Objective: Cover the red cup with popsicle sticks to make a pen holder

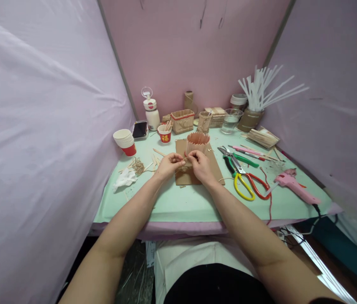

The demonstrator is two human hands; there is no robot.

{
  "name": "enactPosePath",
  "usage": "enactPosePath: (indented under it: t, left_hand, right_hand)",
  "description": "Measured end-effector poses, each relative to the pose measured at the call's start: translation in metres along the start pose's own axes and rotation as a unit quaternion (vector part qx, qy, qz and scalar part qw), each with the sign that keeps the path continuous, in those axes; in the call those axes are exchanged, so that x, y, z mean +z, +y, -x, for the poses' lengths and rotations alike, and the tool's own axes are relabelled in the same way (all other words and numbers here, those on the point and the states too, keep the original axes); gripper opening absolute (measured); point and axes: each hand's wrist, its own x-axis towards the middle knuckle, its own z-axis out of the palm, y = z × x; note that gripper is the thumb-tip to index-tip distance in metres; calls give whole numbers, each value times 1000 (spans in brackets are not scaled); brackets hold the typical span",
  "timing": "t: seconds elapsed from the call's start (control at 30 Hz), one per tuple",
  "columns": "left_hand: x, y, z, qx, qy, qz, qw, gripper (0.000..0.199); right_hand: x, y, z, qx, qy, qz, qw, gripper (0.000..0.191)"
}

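Observation:
My left hand [171, 164] and my right hand [200, 165] meet over a brown cardboard sheet [214, 173], fingertips pinched close together. Between them runs thin brown twine [183, 169], with loops hanging just below the fingers. A small red bit shows at the fingertips, too small to make out. Right behind the hands stands a round cup-like holder [198, 141] walled with upright wooden sticks. Left of my left hand lies a tangled bundle of twine [138, 166], and a strand trails from it toward the hands.
To the right lie scissors [243, 179], green-handled cutters [233, 162] and a pink glue gun [295, 188] with its cord. Paper cups [125, 142] and crumpled tissue [124, 180] are at left. Along the back stand a bottle [152, 115], a stick basket [182, 122] and a water bowl [230, 122].

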Motion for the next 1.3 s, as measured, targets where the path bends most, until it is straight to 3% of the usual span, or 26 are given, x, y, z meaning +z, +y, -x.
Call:
enactPosePath:
  t: [0.17,0.27,0.4,0.53,0.63,0.8,1.1,1.3]
  left_hand:
    - [1,0,1,1,-10,3,1000,28]
    - [2,2,2,8,11,-11,1000,24]
    - [0,3,2,37,61,-43,997,23]
    - [0,3,1,74,70,-79,992,20]
    - [1,2,2,96,76,-122,985,16]
    - [1,1,4,114,74,-203,970,10]
    - [1,4,1,66,60,-108,990,15]
    - [0,0,1,104,74,-171,977,19]
  right_hand:
    - [2,3,0,5,3,-8,1000,13]
    - [1,3,0,-9,-7,-4,1000,11]
    - [-2,1,0,-66,-37,29,997,7]
    - [-5,1,0,-136,-57,107,983,6]
    - [-6,3,0,-150,-64,130,978,6]
    - [-6,4,-1,-152,-65,151,975,10]
    - [-1,6,2,-121,-66,120,983,11]
    - [1,9,2,-81,-72,81,991,8]
